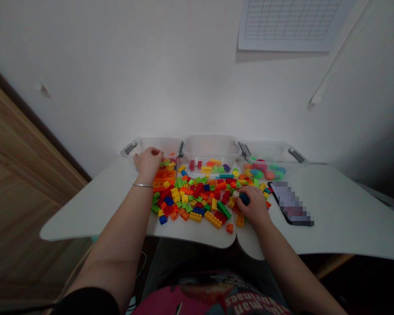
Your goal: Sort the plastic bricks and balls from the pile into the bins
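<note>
A heap of coloured plastic bricks [197, 194] covers the middle of the white table [341, 210]. My left hand [148, 162] reaches to the heap's far left, at the rim of the left clear bin [151, 145]; its fingers are curled and whatever they hold is hidden. A thin bracelet sits on that wrist. My right hand [254, 204] rests on the heap's right side, fingers closed round a dark blue brick [244, 199].
Three clear plastic bins stand along the wall; the middle bin [210, 146] holds a few bricks, the right bin [269, 153] holds round coloured pieces. A phone [290, 203] lies right of the heap. A wooden panel stands at the left.
</note>
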The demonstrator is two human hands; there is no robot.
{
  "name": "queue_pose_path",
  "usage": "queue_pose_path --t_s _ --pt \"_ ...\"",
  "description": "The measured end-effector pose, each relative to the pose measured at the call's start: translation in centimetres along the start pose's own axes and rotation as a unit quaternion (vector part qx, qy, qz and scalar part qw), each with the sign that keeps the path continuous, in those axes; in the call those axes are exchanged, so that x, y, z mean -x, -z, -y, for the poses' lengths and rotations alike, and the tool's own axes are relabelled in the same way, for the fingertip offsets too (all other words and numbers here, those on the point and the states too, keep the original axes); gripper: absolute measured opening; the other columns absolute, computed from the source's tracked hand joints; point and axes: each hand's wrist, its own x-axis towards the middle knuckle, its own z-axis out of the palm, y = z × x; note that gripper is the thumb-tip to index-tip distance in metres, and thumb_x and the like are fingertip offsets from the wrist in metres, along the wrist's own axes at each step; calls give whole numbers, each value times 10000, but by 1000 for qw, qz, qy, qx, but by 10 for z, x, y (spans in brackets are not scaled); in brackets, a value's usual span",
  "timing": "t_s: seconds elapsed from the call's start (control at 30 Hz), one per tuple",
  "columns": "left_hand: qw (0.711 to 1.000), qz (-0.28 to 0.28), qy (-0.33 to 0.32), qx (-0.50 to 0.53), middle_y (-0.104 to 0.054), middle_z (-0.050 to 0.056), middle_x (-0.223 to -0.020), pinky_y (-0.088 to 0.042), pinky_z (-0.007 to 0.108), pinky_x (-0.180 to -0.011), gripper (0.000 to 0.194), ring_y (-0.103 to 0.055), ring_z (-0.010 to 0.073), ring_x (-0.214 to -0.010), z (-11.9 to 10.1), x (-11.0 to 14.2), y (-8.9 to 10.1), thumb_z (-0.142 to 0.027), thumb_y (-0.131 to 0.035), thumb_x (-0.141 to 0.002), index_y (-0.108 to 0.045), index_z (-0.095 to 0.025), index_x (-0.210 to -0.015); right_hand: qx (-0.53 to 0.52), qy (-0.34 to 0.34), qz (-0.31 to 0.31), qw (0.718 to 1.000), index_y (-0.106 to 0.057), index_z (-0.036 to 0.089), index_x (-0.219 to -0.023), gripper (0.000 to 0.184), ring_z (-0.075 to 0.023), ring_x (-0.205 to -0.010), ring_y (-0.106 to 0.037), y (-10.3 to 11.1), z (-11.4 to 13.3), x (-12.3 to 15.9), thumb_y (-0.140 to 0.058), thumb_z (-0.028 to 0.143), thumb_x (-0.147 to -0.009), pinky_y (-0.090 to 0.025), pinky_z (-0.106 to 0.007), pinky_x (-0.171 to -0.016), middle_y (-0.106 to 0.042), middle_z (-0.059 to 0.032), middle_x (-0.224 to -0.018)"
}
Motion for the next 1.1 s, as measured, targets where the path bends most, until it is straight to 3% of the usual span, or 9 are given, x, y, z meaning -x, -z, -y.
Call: queue_pose_path --t_s 0.4,0.57,0.67,0.73,0.83,0.93,1.0,1.1 --pt "996 -17 -20 -81 -739 128 -917 -270 540 -1057 351 -630 318 -983 -5 4 -7 -394 -439 -854 -716 -202 -951 -5 7 -30 1000 -630 227 -909 129 -273 -975 -616 1 0 -1 -582 277 -801 -451 -483 -937 -703 -82 -979" --pt "998 -17 -30 -46 -730 124 -1009 -216 573 -1103 367 -600 325 -1074 -4 6 -9 -388 -449 -877 -649 -204 -1124 0 -2 -35 999 -627 215 -917 136 -271 -967 -615 0 -2 -1 -572 308 -835 -453 -478 -931 -704 -87 -976" --pt "997 -53 -51 -14 -643 155 -1217 -169 600 -1138 446 -539 336 -1195 -9 15 -5 -393 -483 -872 -564 -197 -1264 3 -6 -33 999 -625 214 -921 134 -269 -968 -614 0 -2 -1 -575 304 -836 -453 -472 -928 -702 -86 -976" --pt "993 -89 -82 4 -553 175 -1321 -147 600 -1157 459 -486 337 -1265 -20 27 0 -364 -501 -867 -547 -190 -1289 5 -7 -33 999 -625 215 -921 131 -268 -965 -613 0 -1 -1 -577 296 -829 -454 -467 -921 -701 -86 -972" --pt "981 -83 -172 32 -575 142 -1256 -172 558 -1171 385 -495 310 -1240 -44 53 5 -321 -513 -874 -600 -201 -1229 4 -10 -32 999 -626 216 -919 130 -269 -965 -612 0 0 -1 -580 289 -823 -452 -464 -921 -700 -87 -969" --pt "960 -17 -275 55 -611 120 -1195 -306 497 -1113 316 -528 287 -1169 -72 87 2 -295 -505 -896 -649 -208 -1163 -2 -9 -33 999 -627 215 -915 133 -271 -969 -611 0 0 0 -575 298 -826 -451 -466 -922 -700 -91 -972" --pt "941 32 -332 60 -615 119 -1201 -379 454 -1055 354 -539 274 -1150 -88 112 -4 -271 -527 -890 -624 -208 -1225 -5 -8 -33 999 -628 214 -911 139 -271 -967 -612 0 -1 0 -569 313 -834 -452 -467 -919 -701 -90 -969" --pt "912 88 -400 37 -619 102 -1241 -382 450 -1052 400 -565 244 -1126 -108 147 -16 -200 -533 -887 -583 -223 -1283 -4 -1 -30 1000 -630 209 -910 148 -269 -956 -616 -1 -3 0 -571 321 -834 -454 -463 -913 -703 -89 -967"
